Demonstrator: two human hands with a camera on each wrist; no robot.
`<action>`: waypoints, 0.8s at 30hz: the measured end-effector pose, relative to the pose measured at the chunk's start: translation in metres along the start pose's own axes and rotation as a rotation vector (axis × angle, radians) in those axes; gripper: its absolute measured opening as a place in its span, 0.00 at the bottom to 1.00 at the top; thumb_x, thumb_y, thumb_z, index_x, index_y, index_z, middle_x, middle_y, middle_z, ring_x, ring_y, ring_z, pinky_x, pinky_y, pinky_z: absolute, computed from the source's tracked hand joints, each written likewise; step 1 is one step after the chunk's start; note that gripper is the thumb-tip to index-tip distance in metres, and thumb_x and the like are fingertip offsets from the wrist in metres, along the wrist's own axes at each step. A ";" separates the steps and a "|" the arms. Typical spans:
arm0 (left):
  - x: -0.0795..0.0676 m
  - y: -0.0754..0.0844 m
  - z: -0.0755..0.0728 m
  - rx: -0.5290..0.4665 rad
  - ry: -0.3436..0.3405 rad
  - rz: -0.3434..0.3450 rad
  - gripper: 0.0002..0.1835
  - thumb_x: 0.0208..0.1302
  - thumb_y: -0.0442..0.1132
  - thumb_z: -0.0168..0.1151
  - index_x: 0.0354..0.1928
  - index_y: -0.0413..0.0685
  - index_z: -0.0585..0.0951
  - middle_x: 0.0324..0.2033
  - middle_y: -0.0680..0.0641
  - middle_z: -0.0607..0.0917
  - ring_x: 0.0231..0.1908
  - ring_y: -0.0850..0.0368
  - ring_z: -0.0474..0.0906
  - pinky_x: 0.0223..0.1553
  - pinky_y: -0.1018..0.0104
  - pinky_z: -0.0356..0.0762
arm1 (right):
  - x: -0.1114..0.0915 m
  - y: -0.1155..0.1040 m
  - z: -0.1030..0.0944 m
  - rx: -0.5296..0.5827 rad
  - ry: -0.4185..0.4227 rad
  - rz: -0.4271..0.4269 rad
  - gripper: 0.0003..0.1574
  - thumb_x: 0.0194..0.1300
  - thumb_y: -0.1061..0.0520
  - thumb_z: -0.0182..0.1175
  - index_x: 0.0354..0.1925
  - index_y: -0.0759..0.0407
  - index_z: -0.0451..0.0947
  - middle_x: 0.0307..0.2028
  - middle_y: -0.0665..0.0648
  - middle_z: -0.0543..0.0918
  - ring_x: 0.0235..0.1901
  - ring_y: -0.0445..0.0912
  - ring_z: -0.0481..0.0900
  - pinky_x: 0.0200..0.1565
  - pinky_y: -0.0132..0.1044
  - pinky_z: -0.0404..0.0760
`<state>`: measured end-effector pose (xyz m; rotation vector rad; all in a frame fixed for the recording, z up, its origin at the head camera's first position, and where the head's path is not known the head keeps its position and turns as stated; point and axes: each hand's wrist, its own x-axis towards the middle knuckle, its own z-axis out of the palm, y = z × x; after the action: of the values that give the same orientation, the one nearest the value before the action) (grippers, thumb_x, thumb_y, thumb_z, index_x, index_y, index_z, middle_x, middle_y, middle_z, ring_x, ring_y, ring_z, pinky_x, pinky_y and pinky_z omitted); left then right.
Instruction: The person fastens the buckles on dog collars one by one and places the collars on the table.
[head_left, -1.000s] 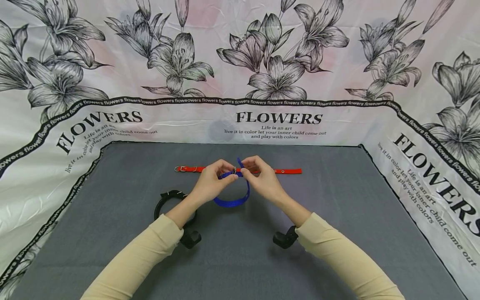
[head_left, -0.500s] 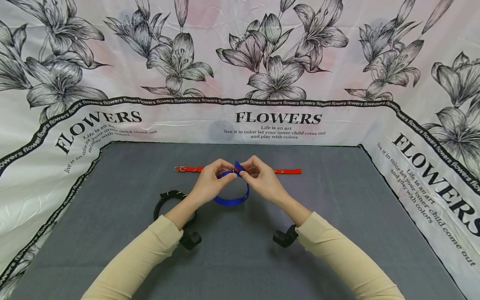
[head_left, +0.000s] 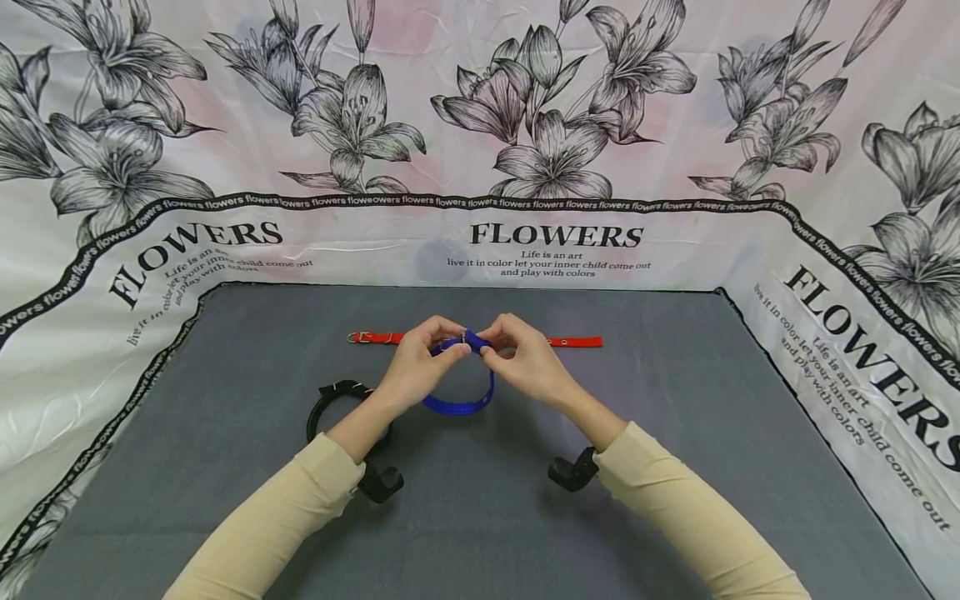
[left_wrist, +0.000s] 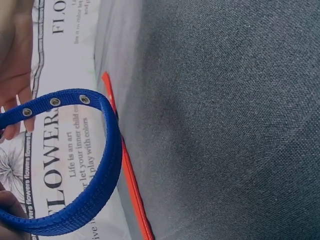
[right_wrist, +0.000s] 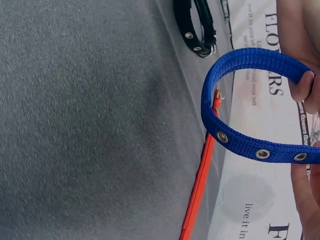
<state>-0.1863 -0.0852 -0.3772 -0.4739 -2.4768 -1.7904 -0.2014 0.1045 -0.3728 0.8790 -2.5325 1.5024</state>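
Left hand [head_left: 415,365]: pinching the blue collar [head_left: 459,407] beside its metal buckle [head_left: 464,337].
Right hand [head_left: 528,358]: pinching the eyeleted strap end [head_left: 478,341], just right of the metal buckle.
Blue collar loop: between both hands, bowed toward the person; pinched portion runs left to right.
Metal buckle: nearer the left hand; cannot tell whether threaded.
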 end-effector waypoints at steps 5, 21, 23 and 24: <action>0.000 0.004 -0.002 -0.018 0.000 -0.031 0.11 0.59 0.42 0.63 0.43 0.46 0.79 0.40 0.46 0.83 0.44 0.52 0.78 0.48 0.57 0.75 | 0.001 -0.001 0.000 -0.023 -0.011 -0.020 0.07 0.60 0.64 0.58 0.37 0.54 0.75 0.36 0.51 0.75 0.36 0.41 0.79 0.37 0.36 0.81; -0.002 -0.001 -0.008 -0.010 -0.022 -0.044 0.11 0.59 0.51 0.62 0.43 0.60 0.82 0.37 0.54 0.82 0.35 0.47 0.76 0.32 0.62 0.72 | -0.006 0.001 0.007 -0.037 0.017 -0.025 0.11 0.61 0.62 0.60 0.44 0.58 0.73 0.40 0.55 0.78 0.39 0.45 0.79 0.39 0.38 0.80; -0.001 0.000 -0.007 -0.008 0.010 -0.030 0.12 0.59 0.52 0.62 0.43 0.61 0.82 0.39 0.55 0.82 0.36 0.51 0.77 0.33 0.61 0.74 | -0.006 0.000 0.007 -0.042 0.006 -0.014 0.13 0.61 0.63 0.60 0.45 0.61 0.72 0.42 0.57 0.77 0.41 0.48 0.78 0.41 0.41 0.80; -0.001 0.000 -0.006 -0.006 0.025 -0.024 0.12 0.59 0.51 0.62 0.43 0.61 0.82 0.39 0.55 0.82 0.36 0.53 0.77 0.34 0.61 0.74 | -0.006 -0.002 0.007 -0.042 0.001 -0.009 0.13 0.61 0.64 0.59 0.46 0.62 0.72 0.42 0.59 0.77 0.42 0.49 0.78 0.42 0.43 0.80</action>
<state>-0.1858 -0.0913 -0.3756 -0.4212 -2.4718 -1.8013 -0.1938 0.1006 -0.3769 0.8826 -2.5461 1.4418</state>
